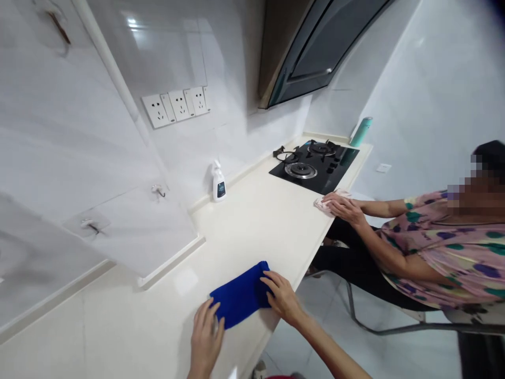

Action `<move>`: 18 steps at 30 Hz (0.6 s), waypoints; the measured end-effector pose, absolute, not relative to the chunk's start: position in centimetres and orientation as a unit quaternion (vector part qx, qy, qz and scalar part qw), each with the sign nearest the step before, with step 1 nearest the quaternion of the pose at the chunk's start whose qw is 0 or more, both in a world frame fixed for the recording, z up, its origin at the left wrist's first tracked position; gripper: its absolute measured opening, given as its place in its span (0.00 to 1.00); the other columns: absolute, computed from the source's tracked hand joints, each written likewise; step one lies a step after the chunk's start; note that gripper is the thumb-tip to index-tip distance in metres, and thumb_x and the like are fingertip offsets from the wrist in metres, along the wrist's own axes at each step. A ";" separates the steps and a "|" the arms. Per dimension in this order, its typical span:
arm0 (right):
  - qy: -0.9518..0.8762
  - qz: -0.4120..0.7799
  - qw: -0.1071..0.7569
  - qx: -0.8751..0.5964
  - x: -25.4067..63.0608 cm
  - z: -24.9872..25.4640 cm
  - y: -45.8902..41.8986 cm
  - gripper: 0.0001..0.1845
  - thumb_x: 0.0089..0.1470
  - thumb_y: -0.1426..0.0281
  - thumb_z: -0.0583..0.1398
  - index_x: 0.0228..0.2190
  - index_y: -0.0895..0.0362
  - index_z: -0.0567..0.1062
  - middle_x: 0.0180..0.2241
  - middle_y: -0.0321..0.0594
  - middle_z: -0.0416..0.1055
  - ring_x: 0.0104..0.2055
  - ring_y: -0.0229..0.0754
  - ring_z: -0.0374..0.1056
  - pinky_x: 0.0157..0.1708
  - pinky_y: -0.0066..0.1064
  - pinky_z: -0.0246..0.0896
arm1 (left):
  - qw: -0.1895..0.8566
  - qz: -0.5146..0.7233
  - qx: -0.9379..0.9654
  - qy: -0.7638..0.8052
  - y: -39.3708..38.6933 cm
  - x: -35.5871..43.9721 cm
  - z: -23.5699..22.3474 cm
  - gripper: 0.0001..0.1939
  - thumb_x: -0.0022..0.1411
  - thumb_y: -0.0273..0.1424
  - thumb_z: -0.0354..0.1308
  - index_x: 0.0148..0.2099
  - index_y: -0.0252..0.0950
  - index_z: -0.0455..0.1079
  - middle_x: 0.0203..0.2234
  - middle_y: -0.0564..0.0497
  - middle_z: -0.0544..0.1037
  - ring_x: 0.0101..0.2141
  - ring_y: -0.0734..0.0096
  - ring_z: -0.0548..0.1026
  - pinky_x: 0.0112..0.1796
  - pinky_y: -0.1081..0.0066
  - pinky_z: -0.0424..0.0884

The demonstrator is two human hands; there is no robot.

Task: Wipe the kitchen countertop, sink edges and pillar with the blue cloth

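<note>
A blue cloth (240, 295), folded into a rectangle, lies on the pale countertop (252, 226) in front of me. My left hand (205, 329) is at the cloth's left end, fingers apart and their tips touching its edge. At the opposite end, my right hand (284, 297) rests its spread fingertips on the right edge, where the cloth looks slightly raised. The undersides of both hands are hidden.
A white spray bottle (219, 181) stands by the wall. Farther along are a black gas hob (315, 166), a range hood (315, 52) and a teal cylinder (361, 131). A seated person (426, 247) at right has both hands on a pale cloth (321, 204).
</note>
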State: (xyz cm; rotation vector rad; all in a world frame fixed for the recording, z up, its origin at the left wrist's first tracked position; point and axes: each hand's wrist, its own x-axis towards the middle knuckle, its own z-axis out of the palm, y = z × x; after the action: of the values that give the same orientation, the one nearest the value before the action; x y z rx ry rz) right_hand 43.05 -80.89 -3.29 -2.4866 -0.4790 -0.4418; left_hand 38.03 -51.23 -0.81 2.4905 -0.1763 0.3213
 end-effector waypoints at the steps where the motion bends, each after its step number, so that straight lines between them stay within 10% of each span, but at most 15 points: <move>1: -0.202 -0.134 0.269 -0.932 43.6 -2.9 -80.8 0.30 0.52 0.78 0.53 0.56 0.51 0.69 0.60 0.46 0.63 0.62 0.53 0.58 0.58 0.51 0.61 | 0.279 0.124 0.947 -0.105 -51.9 38.6 -0.9 0.20 0.65 0.38 0.54 0.58 0.44 0.69 0.60 0.45 0.70 0.60 0.59 0.67 0.59 0.51 0.69; 9: -0.277 0.044 0.271 -0.921 46.6 -1.0 -82.9 0.30 0.47 0.71 0.63 0.53 0.43 0.73 0.63 0.36 0.62 0.60 0.55 0.57 0.57 0.53 0.58 | 0.232 0.080 0.955 -0.165 -52.1 42.0 -1.3 0.15 0.62 0.40 0.60 0.51 0.48 0.74 0.54 0.49 0.76 0.54 0.61 0.74 0.54 0.52 0.75; 18: -0.334 -0.083 0.333 -0.878 48.3 -2.9 -83.0 0.12 0.60 0.68 0.58 0.42 0.46 0.79 0.52 0.41 0.73 0.53 0.52 0.64 0.51 0.51 0.66 | 0.145 0.167 0.946 -0.237 -51.2 41.6 -2.3 0.15 0.62 0.36 0.58 0.51 0.46 0.74 0.52 0.48 0.78 0.51 0.62 0.77 0.46 0.66 0.79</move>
State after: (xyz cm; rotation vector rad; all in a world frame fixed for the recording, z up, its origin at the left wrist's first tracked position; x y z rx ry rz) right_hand 48.25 -83.03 -2.86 -2.2933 -0.8712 -0.2165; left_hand 41.59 -51.25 -2.29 2.7253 -0.6833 0.4814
